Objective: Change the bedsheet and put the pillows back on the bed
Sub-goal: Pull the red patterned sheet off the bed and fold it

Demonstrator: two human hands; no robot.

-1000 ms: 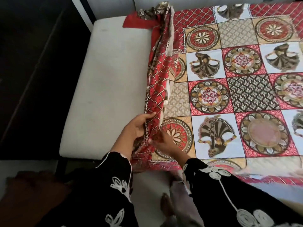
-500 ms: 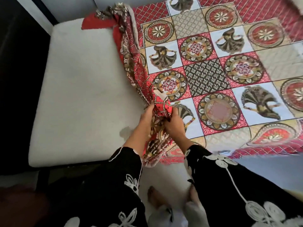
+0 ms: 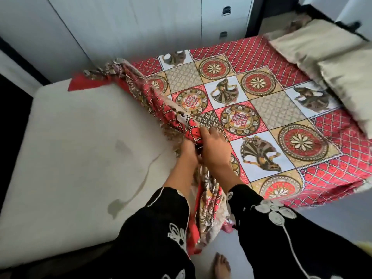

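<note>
A red patterned bedsheet [image 3: 259,109] covers the right part of the bed. Its left edge is bunched into a ridge [image 3: 157,97] that runs from the far wall down to my hands. My left hand [image 3: 188,151] grips the gathered cloth from the left side. My right hand [image 3: 214,146] holds the same bunch from the right, fingers over the red fold. A loose end of the sheet [image 3: 207,214] hangs between my forearms toward the floor. The bare white mattress [image 3: 80,150] lies uncovered on the left. Two beige pillows [image 3: 330,57] lie at the far right on the sheet.
White cabinet doors with dark handles [image 3: 224,23] stand behind the bed. The mattress has a grey stain [image 3: 122,198] near its front edge. My bare foot [image 3: 221,265] stands on the pale floor beside the bed. A dark gap runs along the left.
The view has tilted up, bringing the pillows and cabinets into sight. My hands have gathered more sheet and moved rightward, baring more mattress. More cloth hangs between my arms.
</note>
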